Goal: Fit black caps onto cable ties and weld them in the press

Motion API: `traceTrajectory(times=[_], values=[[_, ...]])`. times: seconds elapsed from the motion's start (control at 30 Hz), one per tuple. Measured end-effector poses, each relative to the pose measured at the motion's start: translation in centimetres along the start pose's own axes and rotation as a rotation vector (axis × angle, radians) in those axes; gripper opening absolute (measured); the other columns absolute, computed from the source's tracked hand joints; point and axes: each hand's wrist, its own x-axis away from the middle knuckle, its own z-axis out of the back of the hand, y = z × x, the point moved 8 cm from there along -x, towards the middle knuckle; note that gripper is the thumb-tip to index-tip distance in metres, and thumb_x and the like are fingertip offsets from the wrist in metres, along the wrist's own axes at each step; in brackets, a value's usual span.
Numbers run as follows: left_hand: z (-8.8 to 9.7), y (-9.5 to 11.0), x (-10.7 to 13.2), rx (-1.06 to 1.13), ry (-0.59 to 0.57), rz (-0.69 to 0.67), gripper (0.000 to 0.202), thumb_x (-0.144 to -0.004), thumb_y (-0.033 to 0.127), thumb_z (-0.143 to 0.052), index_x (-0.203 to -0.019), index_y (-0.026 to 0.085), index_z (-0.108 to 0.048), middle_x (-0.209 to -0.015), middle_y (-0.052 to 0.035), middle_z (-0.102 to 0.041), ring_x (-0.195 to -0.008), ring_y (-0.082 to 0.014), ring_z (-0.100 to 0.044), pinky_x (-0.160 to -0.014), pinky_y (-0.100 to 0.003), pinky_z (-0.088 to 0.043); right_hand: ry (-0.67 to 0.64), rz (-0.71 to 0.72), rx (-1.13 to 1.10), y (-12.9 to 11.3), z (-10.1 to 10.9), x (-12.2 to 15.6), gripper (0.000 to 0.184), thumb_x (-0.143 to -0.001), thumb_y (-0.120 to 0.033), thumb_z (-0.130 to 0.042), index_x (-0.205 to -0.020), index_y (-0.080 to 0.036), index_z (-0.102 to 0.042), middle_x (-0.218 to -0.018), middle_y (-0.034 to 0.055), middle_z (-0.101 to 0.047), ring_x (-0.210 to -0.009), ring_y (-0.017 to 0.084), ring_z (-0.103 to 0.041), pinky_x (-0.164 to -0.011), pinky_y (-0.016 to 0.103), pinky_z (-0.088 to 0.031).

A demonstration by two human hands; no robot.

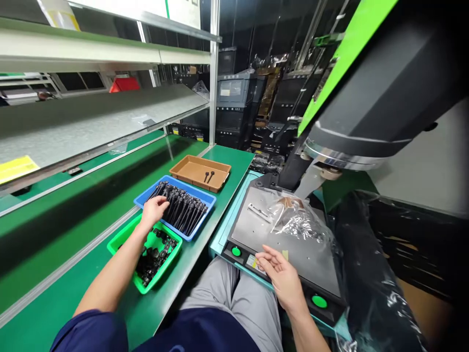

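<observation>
Left hand (154,210) over blue tray (210,199) rim; right hand (283,276) over platform (244,227) edge.

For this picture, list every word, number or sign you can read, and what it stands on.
Nothing can be read with certainty.
Label on the machine's front panel: too small.
White markings on the stacked dark crates: too small and blurred.
White label on the grey-blue crate: too blurred.

Many slender black parts (186,208) with thicker heads and ribbed-looking shafts lie side by side, packed close and pointing roughly the same way, in a blue tray (206,196).
</observation>
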Motion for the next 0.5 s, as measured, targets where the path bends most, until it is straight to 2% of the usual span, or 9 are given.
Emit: traceTrajectory(times=[0.1,0.2,0.37,0.5], values=[[1.6,-3.7,-3.4,-0.090,0.060,0.129,0.027,-0.078,0.032,-0.057,-0.096,0.017,-0.070,-0.094,-0.0076,-0.073,-0.087,-0.0233,-0.066,-0.082,-0.032,-0.048,0.040,-0.034,0.008,0.3,1.0,0.6,0.058,-0.066,-0.048,-0.080,-0.110,-0.015,-0.060,-0.087,0.0087,-0.070,-0.076,0.021,-0.065,-0.066,0.031,-0.054],[2.0,-6.2,-5.8,-0.158,0.065,0.223,0.025,-0.078,0.030,-0.059,-0.095,0.017,-0.071,-0.095,-0.0090,-0.073,-0.091,-0.0247,-0.065,-0.080,-0.033,-0.048,0.085,-0.067,0.027,0.8,2.1,1.0,0.060,-0.064,-0.049,-0.080,-0.109,-0.015,-0.060,-0.088,0.0093,-0.070,-0.076,0.022,-0.066,-0.065,0.031,-0.055],[1.0,-8.7,-8.3,-0.245,0.025,0.317,0.023,-0.077,0.027,-0.062,-0.096,0.018,-0.072,-0.105,-0.0117,-0.071,-0.097,-0.0265,-0.064,-0.078,-0.033,-0.049,0.141,-0.108,0.064,1.7,3.1,1.7,0.062,-0.063,-0.052,-0.079,-0.108,-0.015,-0.060,-0.088,0.0099,-0.072,-0.076,0.024,-0.067,-0.064,0.032,-0.055],[-0.1,-9.8,-9.7,-0.296,-0.021,0.342,0.025,-0.076,0.024,-0.063,-0.099,0.017,-0.071,-0.107,-0.0155,-0.070,-0.098,-0.0287,-0.065,-0.077,-0.034,-0.049,0.183,-0.146,0.099,2.1,3.6,2.2,0.062,-0.059,-0.053,-0.079,-0.105,-0.015,-0.062,-0.087,0.0097,-0.073,-0.077,0.025,-0.068,-0.064,0.031,-0.056]])
